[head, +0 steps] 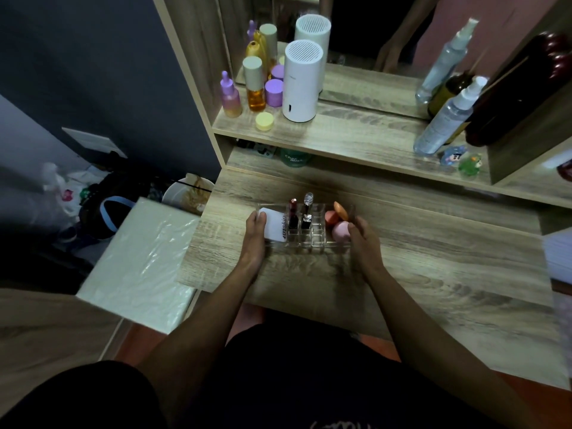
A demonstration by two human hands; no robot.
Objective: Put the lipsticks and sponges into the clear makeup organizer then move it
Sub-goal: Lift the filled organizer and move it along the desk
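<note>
The clear makeup organizer (315,235) rests on the wooden desk (433,274) in front of me. Two lipsticks stand upright in its small slots: a red one (293,215) and a dark one with a clear cap (307,212). A white sponge with black lettering (275,226) fills its left end. An orange sponge (335,213) and a pink sponge (340,230) sit in its right end. My left hand (255,236) grips the left end of the organizer, the thumb over the white sponge. My right hand (363,243) grips the right end beside the pink sponge.
A raised shelf (356,137) behind the desk carries purple and amber bottles (257,88), a white cylinder device (301,82), a yellow jar (265,121), spray bottles (445,119) and small figurines (461,162). A mirror stands above. A plastic-wrapped white box (139,264) lies left of the desk.
</note>
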